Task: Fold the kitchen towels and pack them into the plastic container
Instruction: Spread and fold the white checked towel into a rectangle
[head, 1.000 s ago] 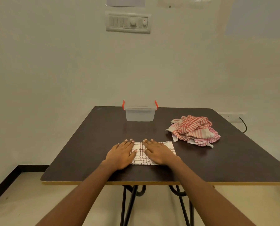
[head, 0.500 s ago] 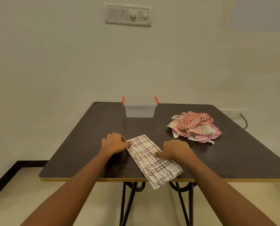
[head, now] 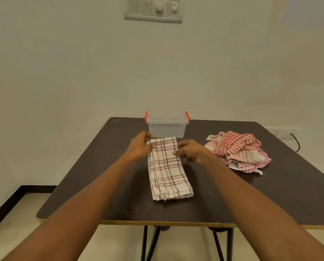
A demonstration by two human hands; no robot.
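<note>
On the dark worktop (head: 104, 178), near its middle: a checked towel (head: 167, 171), folded into a long strip, laid lengthwise from just short of the near edge toward the far side. Far end of it pinched at both corners. Left hand (head: 139, 147) at the far left corner, grip closed on the cloth, thumb on top of the fabric. Right hand (head: 192, 151) at the right edge a little nearer, fingers curled, grip closed on the cloth there too. Both forearms bare, stretched out over the worktop from the near side.

Just beyond the towel's far end, nearly touching it: a clear box (head: 166, 127), upright, with orange clips at both ends. Whether capped with a lid, could not tell. Nothing visible through its walls.

To the right of the towel, apart from it and close to the right hand: a heap (head: 239, 150) of crumpled red-and-white striped cloths, unfolded.

On the wall above the box: a switch plate (head: 152, 9). Low on the right wall, past the worktop's far right corner: a socket (head: 281, 131) with a black cable plugged in.
</note>
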